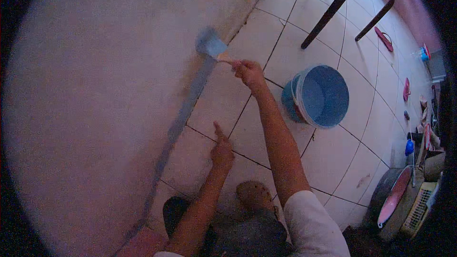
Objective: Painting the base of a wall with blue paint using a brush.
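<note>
My right hand (249, 74) grips the pale handle of a wide paintbrush (212, 46). Its bristle end is pressed against the pale wall (104, 90), low down near the floor, where a blue patch shows around it. A blue painted strip (188, 102) runs along the foot of the wall, from the brush back toward me. Over the floor tiles, nearer to me, my left hand (222, 152) holds nothing; its index finger is stretched out and the other fingers look curled. To the right of my right forearm stands a bucket (289, 99), bluish inside, with a handle at its side.
A dark-legged chair (331, 9) stands at the far right. Pink slippers (383, 39) lie on the tiled floor (333, 152). Along the right edge are a pink basin (396, 197), a yellow crate (418, 207) and clutter. A clog-like shoe (254, 195) is below my arms.
</note>
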The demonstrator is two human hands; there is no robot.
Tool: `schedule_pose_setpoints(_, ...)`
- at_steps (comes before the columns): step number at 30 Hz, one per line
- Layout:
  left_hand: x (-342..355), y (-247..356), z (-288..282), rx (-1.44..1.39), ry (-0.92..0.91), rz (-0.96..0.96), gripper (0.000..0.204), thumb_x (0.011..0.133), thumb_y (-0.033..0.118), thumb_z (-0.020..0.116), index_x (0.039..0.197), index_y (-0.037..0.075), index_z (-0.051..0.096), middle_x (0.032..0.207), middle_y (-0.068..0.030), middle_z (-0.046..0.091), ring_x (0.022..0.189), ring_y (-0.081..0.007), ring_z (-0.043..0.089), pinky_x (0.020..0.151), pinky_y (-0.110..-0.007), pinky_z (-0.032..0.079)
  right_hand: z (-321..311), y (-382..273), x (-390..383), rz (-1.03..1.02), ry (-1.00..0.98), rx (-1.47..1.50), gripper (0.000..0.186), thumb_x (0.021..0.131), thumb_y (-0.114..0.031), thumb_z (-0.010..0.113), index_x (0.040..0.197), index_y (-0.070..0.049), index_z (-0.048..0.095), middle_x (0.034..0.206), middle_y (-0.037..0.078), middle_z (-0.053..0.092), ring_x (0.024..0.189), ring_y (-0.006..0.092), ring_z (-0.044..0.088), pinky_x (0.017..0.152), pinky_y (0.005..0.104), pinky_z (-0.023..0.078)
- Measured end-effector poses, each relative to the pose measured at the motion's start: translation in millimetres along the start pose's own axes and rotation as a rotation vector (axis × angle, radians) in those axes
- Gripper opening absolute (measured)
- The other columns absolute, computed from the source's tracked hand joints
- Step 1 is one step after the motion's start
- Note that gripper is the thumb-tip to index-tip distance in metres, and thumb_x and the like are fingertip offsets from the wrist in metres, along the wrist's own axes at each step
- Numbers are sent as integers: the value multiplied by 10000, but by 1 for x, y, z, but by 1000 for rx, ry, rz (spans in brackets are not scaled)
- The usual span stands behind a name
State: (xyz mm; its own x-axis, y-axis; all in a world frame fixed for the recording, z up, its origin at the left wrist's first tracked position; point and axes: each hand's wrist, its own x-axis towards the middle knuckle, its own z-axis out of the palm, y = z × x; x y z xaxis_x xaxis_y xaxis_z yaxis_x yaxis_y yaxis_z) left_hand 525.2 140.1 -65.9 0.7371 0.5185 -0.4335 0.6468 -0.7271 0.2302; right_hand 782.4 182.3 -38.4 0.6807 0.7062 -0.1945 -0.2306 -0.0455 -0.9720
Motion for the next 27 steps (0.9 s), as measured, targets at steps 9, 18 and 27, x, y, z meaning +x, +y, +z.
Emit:
schedule_pose_setpoints(9,1,-6,21,-163,82,-96,1101,640,-33,703,1400,39,-91,1166,-188,533,730,-288,618,613,-361,513,19,-5,-26,-84,358,-960,403,856,-370,524,830,15,641,736,222,620,640,379,592,630,437,474)
schedule_pose_setpoints(18,1,-15,17,-265,31,-176,1166,618,-3,743,1401,71,-119,1037,-157,600,688,-266,614,604,-363,511,16,-73,-48,-149,56,-5,405,882,-370,528,741,2,604,584,72,547,563,162,536,517,314,426)
schedule_pose_setpoints(27,-2,-18,22,-121,21,-83,1051,655,-19,701,1408,28,-31,1191,-199,519,700,-254,623,548,-348,505,20,39,-41,1,100,-821,520,882,-433,486,662,25,594,622,180,577,569,321,573,563,417,445)
